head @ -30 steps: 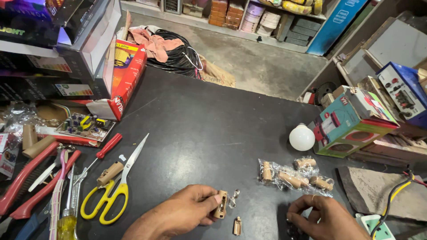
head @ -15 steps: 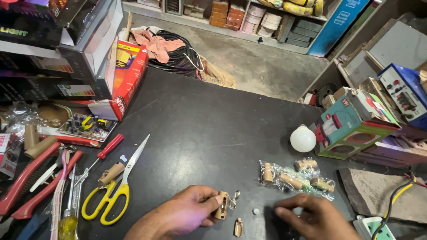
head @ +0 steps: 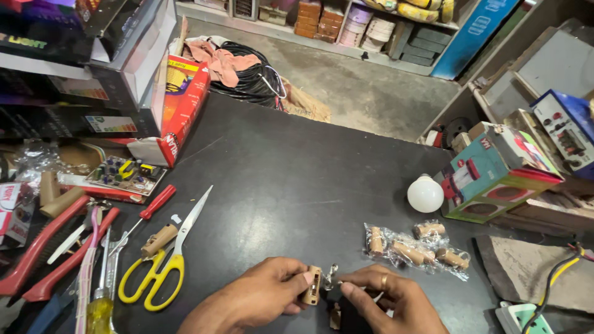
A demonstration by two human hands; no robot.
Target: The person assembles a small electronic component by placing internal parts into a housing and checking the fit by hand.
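A small tan plastic block (head: 312, 286) sits pinched in the fingertips of the left hand (head: 263, 297), low over the dark surface (head: 278, 179). The right hand (head: 387, 297) pinches a small metal clip (head: 331, 276) just beside the block. A bag of tan parts (head: 411, 247) lies near the right hand, with a white bulb (head: 425, 193) beyond. Yellow-handled scissors (head: 164, 263) lie to the left.

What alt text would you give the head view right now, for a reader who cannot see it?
Both hands meet low over a black table: the left hand pinches a small tan part, the right hand a small metal piece beside it. Yellow-handled scissors lie left; a white bulb and bagged brown parts lie right.
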